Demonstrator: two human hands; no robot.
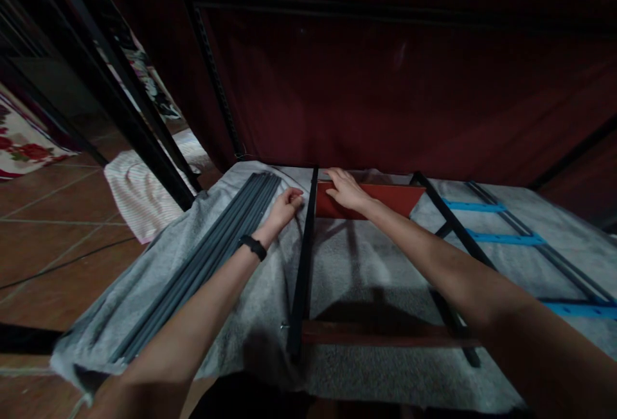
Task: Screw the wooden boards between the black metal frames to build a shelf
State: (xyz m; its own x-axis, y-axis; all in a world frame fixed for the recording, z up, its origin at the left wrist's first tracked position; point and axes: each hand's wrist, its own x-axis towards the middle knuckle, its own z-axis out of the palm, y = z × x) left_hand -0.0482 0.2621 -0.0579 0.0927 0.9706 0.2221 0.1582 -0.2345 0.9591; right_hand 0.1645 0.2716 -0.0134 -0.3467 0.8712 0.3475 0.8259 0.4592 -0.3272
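Observation:
My left hand (288, 204) is curled, fingertips pinched at the far end of a black metal upright (303, 265) lying on a grey blanket (366, 258); a small part may be between the fingers, too small to tell. A black band sits on that wrist. My right hand (344, 189) lies flat, fingers spread, on the left end of a red crossbar (385, 200) where it meets the black upright. A second red crossbar (385, 334) joins the upright nearer to me. Another black upright (448, 220) runs along the crossbars' right ends.
A bundle of grey metal rails (212, 252) lies left on the blanket. Blue crossbars on black rails (506, 238) lie to the right. A dark red fabric wall (385, 85) with black poles stands behind. Tiled floor (48, 226) and a striped cloth (135, 194) are left.

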